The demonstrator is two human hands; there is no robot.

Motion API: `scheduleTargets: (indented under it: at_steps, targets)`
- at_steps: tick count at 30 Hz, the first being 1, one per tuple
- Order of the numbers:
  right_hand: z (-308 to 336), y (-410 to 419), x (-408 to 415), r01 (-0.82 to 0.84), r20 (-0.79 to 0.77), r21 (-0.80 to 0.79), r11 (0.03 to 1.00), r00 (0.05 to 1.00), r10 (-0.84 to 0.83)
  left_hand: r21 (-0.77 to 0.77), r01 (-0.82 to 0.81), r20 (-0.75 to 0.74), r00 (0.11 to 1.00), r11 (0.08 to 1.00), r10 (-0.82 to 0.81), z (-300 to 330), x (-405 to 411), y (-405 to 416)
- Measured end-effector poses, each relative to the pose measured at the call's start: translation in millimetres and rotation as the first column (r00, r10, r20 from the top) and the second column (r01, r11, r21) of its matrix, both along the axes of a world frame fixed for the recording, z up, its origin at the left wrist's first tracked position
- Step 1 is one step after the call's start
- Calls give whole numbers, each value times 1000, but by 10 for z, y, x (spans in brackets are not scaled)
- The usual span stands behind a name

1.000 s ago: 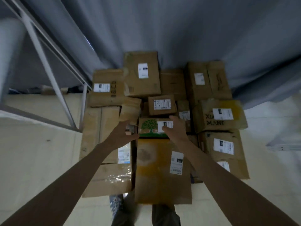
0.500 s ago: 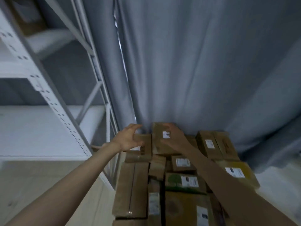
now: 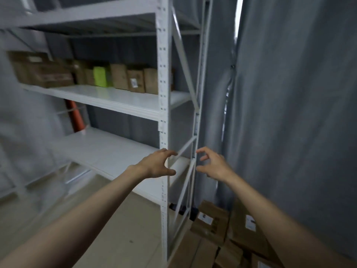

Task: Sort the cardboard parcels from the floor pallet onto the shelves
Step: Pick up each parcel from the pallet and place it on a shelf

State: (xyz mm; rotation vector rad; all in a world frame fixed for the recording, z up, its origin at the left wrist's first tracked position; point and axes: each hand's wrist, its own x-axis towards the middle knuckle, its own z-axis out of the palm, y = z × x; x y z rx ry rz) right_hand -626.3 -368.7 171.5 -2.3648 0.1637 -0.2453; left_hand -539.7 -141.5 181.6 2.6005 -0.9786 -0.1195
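My left hand (image 3: pixel 157 164) and my right hand (image 3: pixel 212 164) are held out in front of me at waist height, a hand's width apart, fingers loosely curled and holding nothing. They hover before the end frame of the white metal shelving (image 3: pixel 164 117). Cardboard parcels (image 3: pixel 210 222) with white labels lie on the floor at the lower right, below my right arm. Several parcels (image 3: pixel 135 81) and a green box (image 3: pixel 100 76) stand in a row at the back of the middle shelf.
The lower shelf board (image 3: pixel 108 151) is bare apart from an orange tube (image 3: pixel 76 118) leaning at its back. Grey curtains (image 3: pixel 289 93) hang along the right side. Pale floor tiles (image 3: pixel 119 229) lie in front of the shelving.
My view has swung up and left from the parcel pile to the shelving. Both hands have lifted off the parcels and are empty in the air.
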Motion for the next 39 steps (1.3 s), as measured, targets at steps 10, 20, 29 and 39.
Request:
scheduleTargets:
  at_steps: [10,20,29,39]
  targets:
    - [472,1118,693,-203,68,-8,979,977,203,-8,-212,95,973,977,212,490,323,1237]
    - [755,2623,1813,-328,105,-30,944,938,330,-13,-315,157,937,949,313,740,1222,2763]
    - [963,3885,2965,-337,162,25,941,930,329,-80,-351,182,915,933,360,1051,2340,4173]
    - [803,4565,4203,-345,128,2,939,931,342,-160,-384,97,911,909,402,734,3502,4743]
